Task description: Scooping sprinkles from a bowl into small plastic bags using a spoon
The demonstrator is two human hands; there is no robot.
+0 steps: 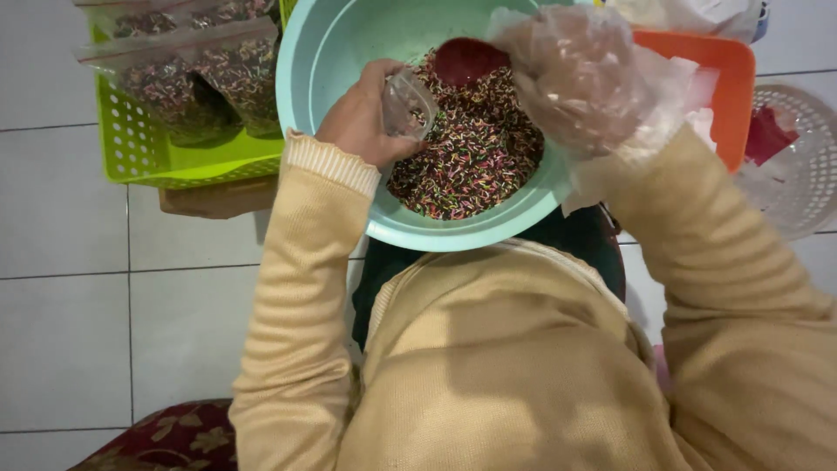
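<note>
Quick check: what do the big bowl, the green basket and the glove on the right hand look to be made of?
Bowl: likely plastic, smooth turquoise with a soft sheen. Green basket: moulded plastic, with a perforated grid wall. Glove on the right hand: thin clear plastic film, loose and crinkled.

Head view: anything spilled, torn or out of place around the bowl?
Nothing stands out. The sprinkles stay inside the teal bowl; the left hand holds a small bag, and the gloved right hand a red scoop.

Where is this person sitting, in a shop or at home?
Probably at home, packing snacks on the floor: white floor tiles, a teal basin of colourful sprinkle-like sticks, and filled clear bags in a green basket.
</note>
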